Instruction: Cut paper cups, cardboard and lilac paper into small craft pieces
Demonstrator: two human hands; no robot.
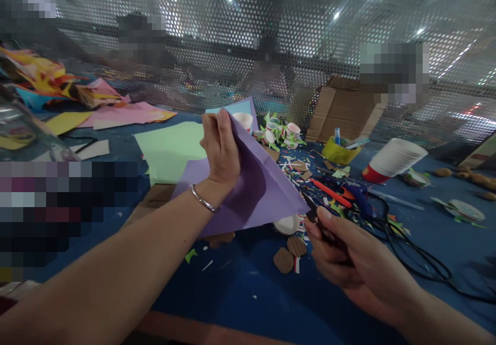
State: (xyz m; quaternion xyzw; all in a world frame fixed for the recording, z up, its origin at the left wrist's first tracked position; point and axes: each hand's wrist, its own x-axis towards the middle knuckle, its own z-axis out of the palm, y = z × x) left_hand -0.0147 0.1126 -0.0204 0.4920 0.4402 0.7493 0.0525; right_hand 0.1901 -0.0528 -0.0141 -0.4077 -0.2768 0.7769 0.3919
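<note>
My left hand [222, 151], with a silver bangle at the wrist, is closed on the upper edge of a purple sheet of paper [263, 195]. The sheet is raised and bent above the table. My right hand [349, 262] is wrapped round dark scissors [311, 208], mostly hidden by the fingers. Their tip meets the paper's right corner; whether the blades are apart I cannot tell. Below the sheet lie brown cardboard hexagons [284, 260] and a white paper disc [287, 224]. Behind my left hand is a light green sheet [170, 151].
Paper scraps [296, 174] litter the blue table [240, 303]. On the right are stacked paper cups [397, 159], a yellow container [341, 151], an orange-red tool [331, 192] and a black cable [422, 257]. Pink paper [127, 115] lies at left. A perforated metal screen [217, 40] stands behind.
</note>
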